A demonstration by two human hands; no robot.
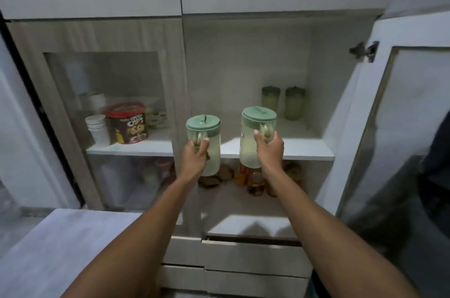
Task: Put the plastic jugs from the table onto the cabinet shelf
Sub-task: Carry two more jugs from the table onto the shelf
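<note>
I hold two pale green plastic jugs with green lids, one in each hand, by their handles. My left hand (pixel 196 155) grips the left jug (pixel 207 137), which hangs in front of the shelf edge beside the cabinet's centre post. My right hand (pixel 269 149) grips the right jug (pixel 253 137), held a little higher, its base still below the front edge of the white cabinet shelf (pixel 304 149). Both jugs are upright and in the air in front of the open right compartment.
Two green tumblers (pixel 282 102) stand at the back right of the shelf. The right door (pixel 401 127) is swung open. Behind the shut left glass door are a red tin (pixel 127 123) and stacked white cups (pixel 97 129). Bottles and jars (pixel 254 179) fill the lower shelf. Drawers sit below.
</note>
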